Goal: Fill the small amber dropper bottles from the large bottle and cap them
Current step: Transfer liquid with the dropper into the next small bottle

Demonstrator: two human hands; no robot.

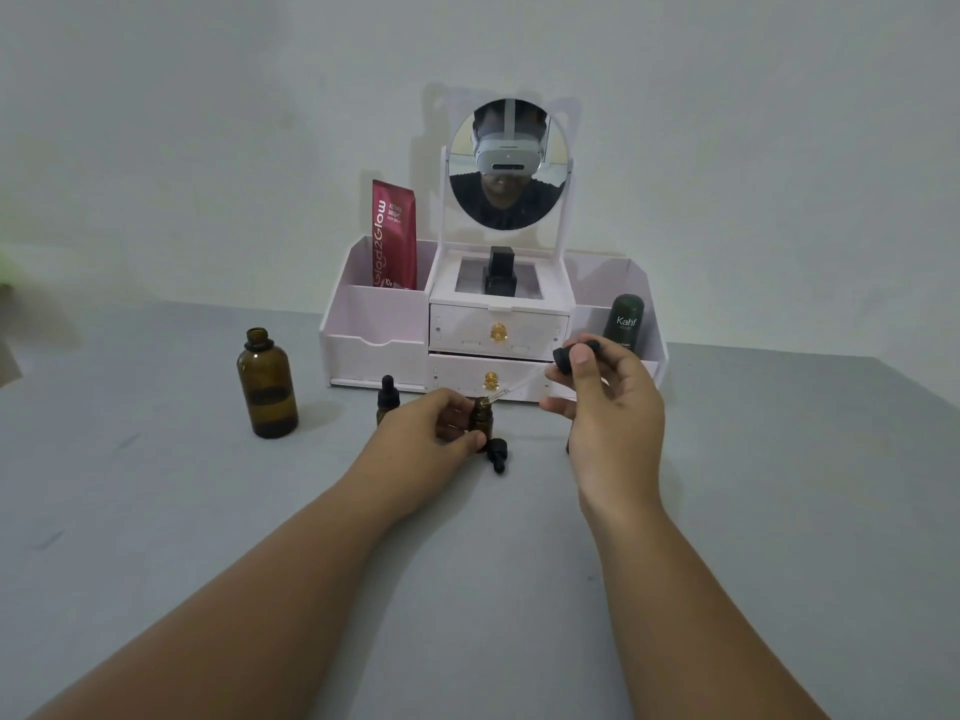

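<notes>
While left fingers [448,402] grip small bottle [481,421], right fingers [582,362] pinch dropper [562,357]; grey table [156,511], pale wall [208,122].

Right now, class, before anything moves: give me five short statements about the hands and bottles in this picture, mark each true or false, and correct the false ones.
1. The large amber bottle stands uncapped on the table. True.
2. The right hand holds a dropper with its tip at the mouth of the small amber bottle. True.
3. The left hand lies flat and holds nothing. False: it grips the small amber bottle.
4. The red sachet stands in the organiser's right compartment. False: it stands in the left one.
5. A black dropper cap lies on its side beside the left hand. True.
</notes>
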